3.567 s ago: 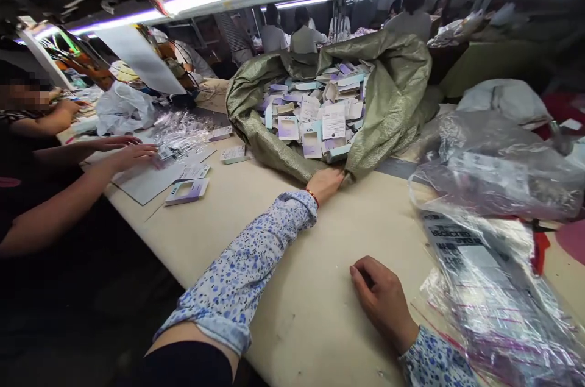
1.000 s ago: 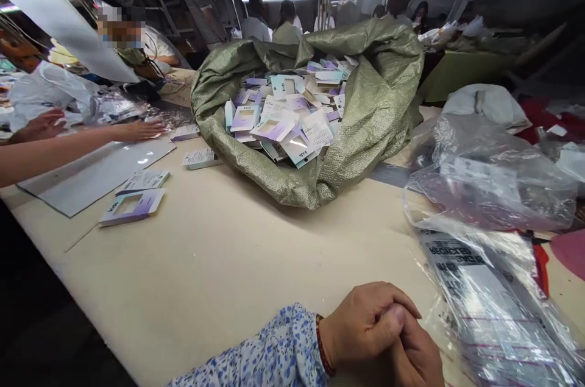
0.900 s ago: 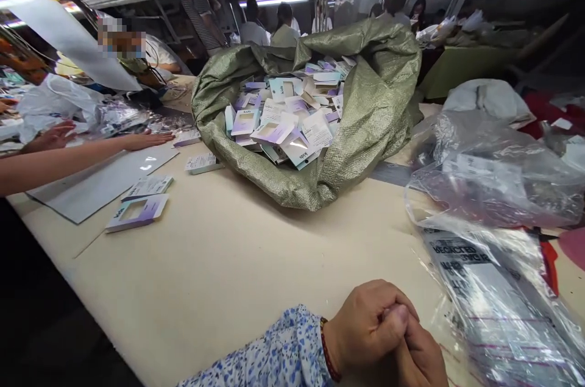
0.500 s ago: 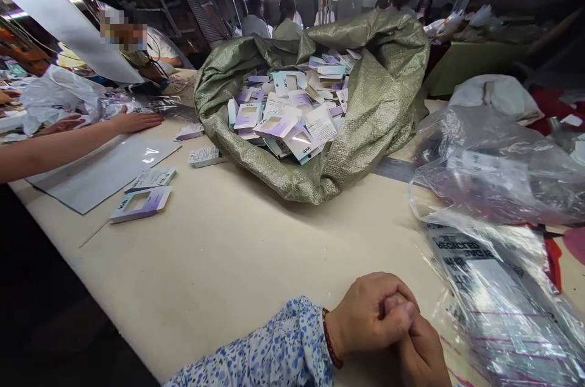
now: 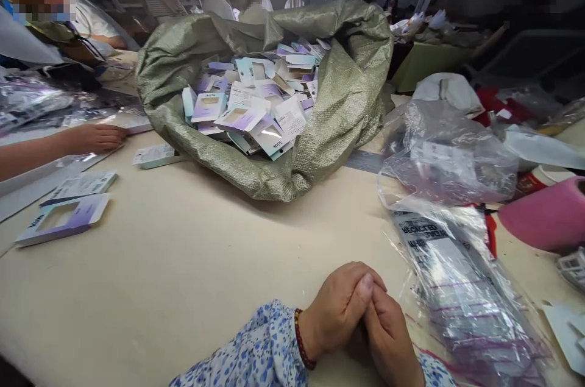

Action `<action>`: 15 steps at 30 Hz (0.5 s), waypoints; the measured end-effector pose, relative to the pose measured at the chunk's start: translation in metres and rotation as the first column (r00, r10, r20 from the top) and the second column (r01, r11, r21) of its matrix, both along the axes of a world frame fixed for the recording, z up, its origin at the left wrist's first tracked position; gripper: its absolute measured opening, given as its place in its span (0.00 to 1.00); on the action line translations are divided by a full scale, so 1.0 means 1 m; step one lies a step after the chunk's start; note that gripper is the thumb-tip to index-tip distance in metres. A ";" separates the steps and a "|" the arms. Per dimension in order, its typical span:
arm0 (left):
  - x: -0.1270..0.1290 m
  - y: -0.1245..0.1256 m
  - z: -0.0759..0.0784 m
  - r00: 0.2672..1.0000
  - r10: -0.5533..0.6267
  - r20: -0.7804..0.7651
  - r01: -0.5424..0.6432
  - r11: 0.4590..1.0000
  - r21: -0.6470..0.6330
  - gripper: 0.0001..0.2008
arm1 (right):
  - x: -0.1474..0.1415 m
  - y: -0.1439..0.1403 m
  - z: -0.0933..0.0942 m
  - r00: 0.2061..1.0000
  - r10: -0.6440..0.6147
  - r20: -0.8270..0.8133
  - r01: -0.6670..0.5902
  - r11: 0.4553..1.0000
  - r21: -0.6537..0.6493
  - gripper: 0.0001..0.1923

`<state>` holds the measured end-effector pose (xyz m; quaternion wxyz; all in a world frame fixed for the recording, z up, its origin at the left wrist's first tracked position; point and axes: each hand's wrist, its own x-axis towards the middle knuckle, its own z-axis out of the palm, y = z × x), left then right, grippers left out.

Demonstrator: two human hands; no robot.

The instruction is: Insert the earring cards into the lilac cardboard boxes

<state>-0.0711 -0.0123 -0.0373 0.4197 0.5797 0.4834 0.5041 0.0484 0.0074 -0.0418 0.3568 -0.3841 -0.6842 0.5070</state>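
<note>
Here I have my left hand (image 5: 336, 308) and right hand (image 5: 388, 338) clasped together on the cream table (image 5: 183, 265), each curled shut around the other and holding no object. Just to the right of them lies a stack of clear plastic bags (image 5: 457, 277), close to my right hand. Well beyond my hands, a green woven sack (image 5: 347, 100) lies open, full of purple and white cards (image 5: 247, 106). Far to my left, another person's hand (image 5: 94, 137) rests flat on the table.
</note>
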 end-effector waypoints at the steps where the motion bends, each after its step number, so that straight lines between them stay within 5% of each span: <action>1: 0.000 0.000 -0.001 1.000 0.000 0.001 0.000 1.000 -0.001 0.23 | 0.000 0.000 0.000 1.000 0.004 0.001 -0.004 1.000 0.002 0.25; 15: 0.001 0.001 -0.006 1.000 0.010 0.027 -0.008 0.997 -0.072 0.22 | 0.004 -0.005 -0.008 0.996 0.035 0.086 -0.037 0.999 0.020 0.15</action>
